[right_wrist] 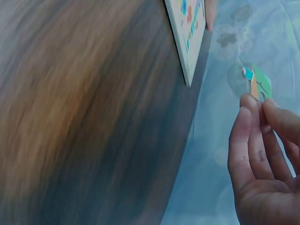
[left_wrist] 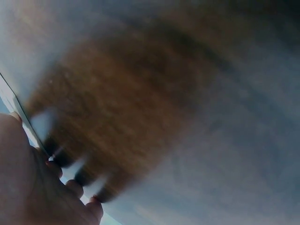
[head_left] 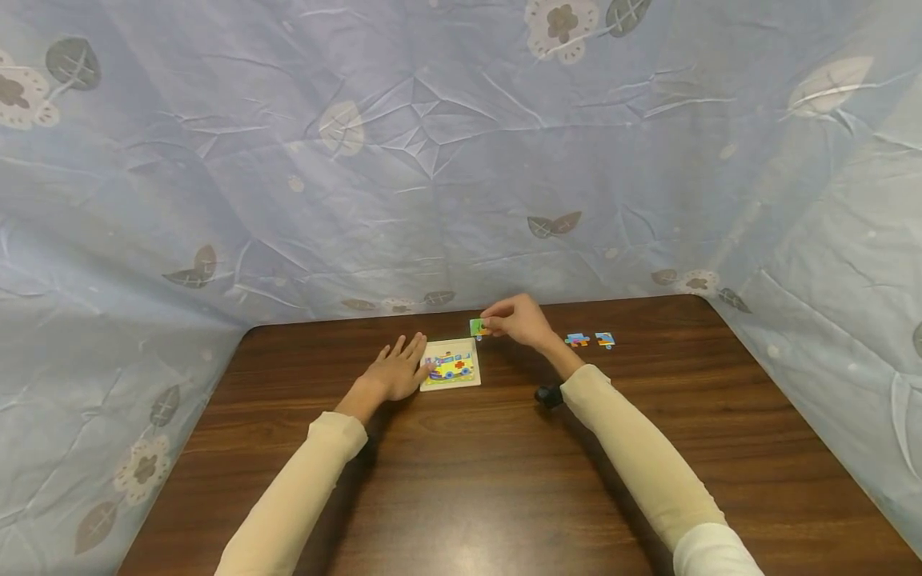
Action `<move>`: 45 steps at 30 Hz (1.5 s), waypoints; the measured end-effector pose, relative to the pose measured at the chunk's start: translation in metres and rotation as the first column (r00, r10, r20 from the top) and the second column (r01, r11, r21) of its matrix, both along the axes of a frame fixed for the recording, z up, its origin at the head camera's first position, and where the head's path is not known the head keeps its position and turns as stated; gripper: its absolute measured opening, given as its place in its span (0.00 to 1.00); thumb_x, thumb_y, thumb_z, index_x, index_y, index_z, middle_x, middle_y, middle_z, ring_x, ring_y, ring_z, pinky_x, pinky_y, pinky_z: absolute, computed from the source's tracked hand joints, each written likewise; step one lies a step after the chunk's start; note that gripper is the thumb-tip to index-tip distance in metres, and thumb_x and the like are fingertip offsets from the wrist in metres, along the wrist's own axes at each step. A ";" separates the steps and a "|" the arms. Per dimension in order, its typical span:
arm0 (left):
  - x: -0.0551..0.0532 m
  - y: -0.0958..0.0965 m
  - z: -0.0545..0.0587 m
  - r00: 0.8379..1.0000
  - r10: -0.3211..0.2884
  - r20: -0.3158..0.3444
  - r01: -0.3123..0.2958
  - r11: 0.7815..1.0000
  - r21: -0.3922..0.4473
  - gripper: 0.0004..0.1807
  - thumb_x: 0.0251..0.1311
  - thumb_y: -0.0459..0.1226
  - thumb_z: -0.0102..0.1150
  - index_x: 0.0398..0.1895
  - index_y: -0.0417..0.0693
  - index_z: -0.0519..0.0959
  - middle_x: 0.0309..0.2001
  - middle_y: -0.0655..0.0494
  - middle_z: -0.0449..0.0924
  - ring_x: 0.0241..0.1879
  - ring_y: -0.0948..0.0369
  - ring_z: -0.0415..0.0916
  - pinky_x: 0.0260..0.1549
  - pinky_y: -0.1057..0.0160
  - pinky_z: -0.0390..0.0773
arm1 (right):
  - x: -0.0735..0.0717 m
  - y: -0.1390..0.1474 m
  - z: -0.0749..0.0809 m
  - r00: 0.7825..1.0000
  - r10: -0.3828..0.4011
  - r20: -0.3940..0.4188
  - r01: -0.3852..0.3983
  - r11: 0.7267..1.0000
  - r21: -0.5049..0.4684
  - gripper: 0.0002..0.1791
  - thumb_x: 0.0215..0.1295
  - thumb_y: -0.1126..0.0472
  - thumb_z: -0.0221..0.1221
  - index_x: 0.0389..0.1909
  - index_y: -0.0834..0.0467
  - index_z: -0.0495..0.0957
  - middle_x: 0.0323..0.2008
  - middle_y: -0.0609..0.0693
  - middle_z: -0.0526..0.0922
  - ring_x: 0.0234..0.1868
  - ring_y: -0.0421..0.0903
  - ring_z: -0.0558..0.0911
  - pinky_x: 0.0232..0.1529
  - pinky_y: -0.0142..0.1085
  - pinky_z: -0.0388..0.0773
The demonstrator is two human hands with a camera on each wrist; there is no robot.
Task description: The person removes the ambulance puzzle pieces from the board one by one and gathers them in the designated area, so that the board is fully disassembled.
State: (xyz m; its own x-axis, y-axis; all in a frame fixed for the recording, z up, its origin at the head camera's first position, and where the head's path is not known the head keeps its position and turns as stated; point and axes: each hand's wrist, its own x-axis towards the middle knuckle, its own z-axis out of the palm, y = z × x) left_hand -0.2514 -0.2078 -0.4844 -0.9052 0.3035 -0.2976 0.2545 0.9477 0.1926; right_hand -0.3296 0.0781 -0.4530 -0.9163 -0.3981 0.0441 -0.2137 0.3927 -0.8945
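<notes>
A white-framed puzzle board [head_left: 450,384] with a yellow ambulance picture lies on the table. My left hand [head_left: 392,374] rests at its left side, fingers stretched out and the thumb over the board's edge. In the left wrist view, the left hand [left_wrist: 33,183] shows only partly, beside the board's edge. Just beyond the board's top right corner, my right hand [head_left: 524,322] pinches a green puzzle piece [head_left: 475,326] between thumb and fingers. The right wrist view shows that piece [right_wrist: 263,82] raised at the fingertips of the right hand [right_wrist: 267,154].
Two loose blue puzzle pieces, one [head_left: 577,340] nearer and another [head_left: 605,340] beside it, lie right of the right hand. A small black object [head_left: 549,397] is by the right wrist. A patterned cloth [head_left: 432,160] hangs around the brown wooden table [head_left: 461,496].
</notes>
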 end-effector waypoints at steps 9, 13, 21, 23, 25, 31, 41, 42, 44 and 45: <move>-0.003 -0.001 -0.006 1.000 0.008 0.019 -0.008 1.000 0.007 0.42 0.83 0.60 0.27 0.87 0.49 0.33 0.88 0.51 0.28 0.87 0.42 0.29 0.85 0.36 0.35 | -0.002 0.039 0.006 1.000 -0.021 0.022 0.020 1.000 0.021 0.10 0.70 0.61 0.69 0.48 0.62 0.90 0.48 0.62 0.91 0.45 0.60 0.91 0.53 0.56 0.88; -0.002 -0.001 -0.006 1.000 0.017 0.017 -0.017 1.000 0.017 0.42 0.83 0.59 0.28 0.87 0.50 0.33 0.88 0.51 0.28 0.87 0.43 0.28 0.85 0.37 0.33 | -0.004 0.054 0.008 0.999 -0.024 0.027 0.023 0.999 0.043 0.11 0.70 0.61 0.69 0.49 0.62 0.89 0.48 0.62 0.91 0.47 0.63 0.91 0.54 0.57 0.88; 0.001 -0.001 -0.003 1.000 -0.005 0.004 0.005 1.000 0.014 0.41 0.84 0.59 0.28 0.87 0.47 0.35 0.88 0.49 0.31 0.87 0.41 0.31 0.85 0.36 0.38 | -0.001 0.086 0.006 0.999 -0.033 0.037 0.028 0.990 0.142 0.11 0.71 0.58 0.68 0.49 0.59 0.90 0.43 0.57 0.93 0.47 0.66 0.90 0.38 0.45 0.91; 0.001 -0.001 -0.003 1.000 -0.003 0.000 0.003 1.000 0.012 0.42 0.84 0.59 0.28 0.87 0.47 0.35 0.88 0.49 0.31 0.87 0.41 0.32 0.85 0.36 0.38 | 0.000 0.094 0.006 0.998 -0.046 0.043 0.038 0.986 0.164 0.11 0.72 0.57 0.67 0.49 0.58 0.90 0.41 0.56 0.94 0.45 0.65 0.90 0.27 0.40 0.85; 0.000 -0.001 -0.002 1.000 -0.002 -0.007 0.002 1.000 0.010 0.42 0.83 0.59 0.29 0.87 0.48 0.36 0.88 0.49 0.32 0.87 0.41 0.32 0.85 0.36 0.38 | 0.000 0.101 0.004 0.997 -0.065 0.050 0.055 0.981 0.186 0.11 0.72 0.57 0.68 0.48 0.57 0.90 0.39 0.55 0.94 0.43 0.64 0.90 0.22 0.38 0.79; 0.000 -0.001 -0.001 1.000 -0.008 -0.024 0.008 1.000 0.005 0.42 0.84 0.59 0.29 0.87 0.47 0.37 0.88 0.49 0.33 0.86 0.40 0.34 0.84 0.35 0.39 | -0.001 0.114 -0.005 0.995 -0.083 0.054 0.070 0.975 0.210 0.11 0.70 0.59 0.69 0.48 0.60 0.90 0.37 0.56 0.94 0.37 0.58 0.90 0.31 0.42 0.86; -0.001 -0.002 -0.001 1.000 -0.009 -0.030 0.009 1.000 -0.005 0.42 0.83 0.61 0.28 0.87 0.48 0.37 0.88 0.49 0.33 0.87 0.41 0.34 0.84 0.36 0.40 | -0.007 0.119 -0.019 0.992 -0.110 0.065 0.093 0.970 0.225 0.10 0.70 0.64 0.68 0.47 0.66 0.89 0.40 0.62 0.93 0.36 0.48 0.92 0.41 0.40 0.91; -0.002 -0.002 -0.002 1.000 -0.010 -0.029 0.010 1.000 -0.007 0.42 0.83 0.61 0.28 0.87 0.48 0.36 0.88 0.49 0.33 0.87 0.41 0.34 0.84 0.36 0.40 | -0.007 0.119 -0.021 0.992 -0.111 0.054 0.096 0.968 0.234 0.10 0.70 0.64 0.68 0.46 0.66 0.89 0.39 0.61 0.93 0.35 0.47 0.91 0.40 0.39 0.91; -0.002 -0.002 -0.002 1.000 -0.012 -0.027 0.012 1.000 -0.003 0.42 0.83 0.61 0.28 0.87 0.47 0.37 0.88 0.49 0.33 0.87 0.41 0.34 0.84 0.36 0.41 | -0.008 0.119 -0.023 0.993 -0.117 0.026 0.106 0.960 0.261 0.09 0.70 0.65 0.68 0.45 0.66 0.89 0.37 0.60 0.93 0.33 0.46 0.90 0.37 0.37 0.90; -0.002 -0.002 -0.002 1.000 -0.012 -0.025 0.012 1.000 -0.001 0.42 0.83 0.61 0.28 0.87 0.47 0.37 0.88 0.49 0.33 0.87 0.41 0.34 0.84 0.36 0.41 | -0.009 0.118 -0.024 0.993 -0.116 0.006 0.110 0.954 0.280 0.08 0.70 0.65 0.67 0.44 0.66 0.90 0.36 0.60 0.92 0.32 0.45 0.90 0.35 0.36 0.89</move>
State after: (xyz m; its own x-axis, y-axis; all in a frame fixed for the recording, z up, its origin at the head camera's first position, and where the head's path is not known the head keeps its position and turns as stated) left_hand -0.2533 -0.2097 -0.4866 -0.9085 0.3139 -0.2758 0.2704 0.9448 0.1849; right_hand -0.3384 0.1959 -0.4766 -0.9554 -0.2858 -0.0744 -0.1353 0.6475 -0.7500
